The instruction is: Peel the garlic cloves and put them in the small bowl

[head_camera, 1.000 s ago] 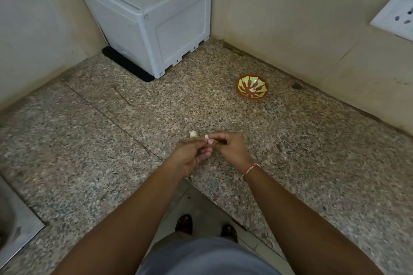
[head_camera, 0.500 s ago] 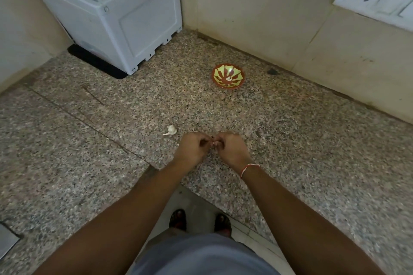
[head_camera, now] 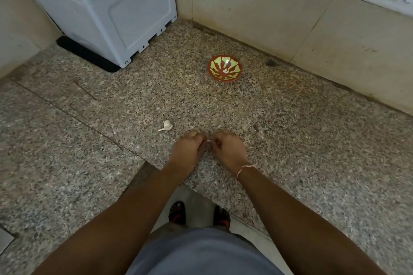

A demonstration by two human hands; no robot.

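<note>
Two hands meet low in the middle of the frame, so we judge the peeling step to be in hand. Going left to right: a white appliance box (head_camera: 107,9) fills the upper left corner on the granite counter (head_camera: 312,140). Just left of the hands lies a loose white garlic piece (head_camera: 165,125), not yet taken up. Our left hand (head_camera: 186,152) and right hand (head_camera: 230,152) sit knuckle to knuckle, fingers curled inward, pinching a garlic clove (head_camera: 208,141) of which only a pale sliver shows between them; how much skin is off we cannot tell. Up and to the right, well apart, stands the small bowl (head_camera: 225,68), with something pale at its bottom. Next we must strip the skin, then carry the clove to that bowl.
</note>
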